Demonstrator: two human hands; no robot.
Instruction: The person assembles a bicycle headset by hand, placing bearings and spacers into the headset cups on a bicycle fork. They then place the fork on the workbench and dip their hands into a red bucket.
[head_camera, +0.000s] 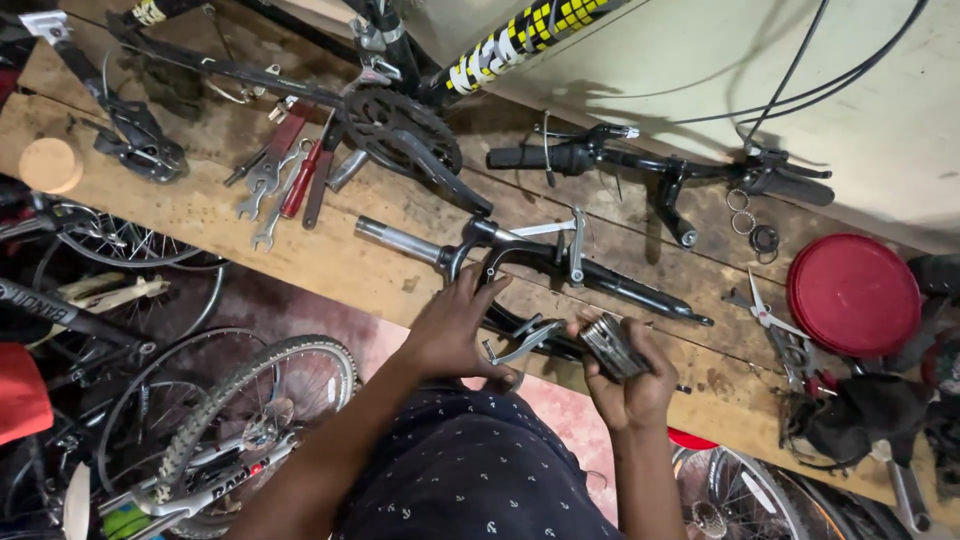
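The right hand (628, 385) is closed round a folding multi-tool (612, 347), while the left hand (452, 335) pinches a brake arm (522, 340) on the black bicycle fork (540, 258). The fork lies on the wooden bench (330, 262) at the hands' twelve o'clock, its long axis running ten to four; the left hand is nearer. Beyond it lie wrenches (270, 185), handlebars (650, 165) and a red lid (853, 294).

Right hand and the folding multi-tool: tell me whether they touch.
Touching. The head view shows the right hand wrapped around the folding multi-tool, fingers closed on its sides, just above the wooden bench.
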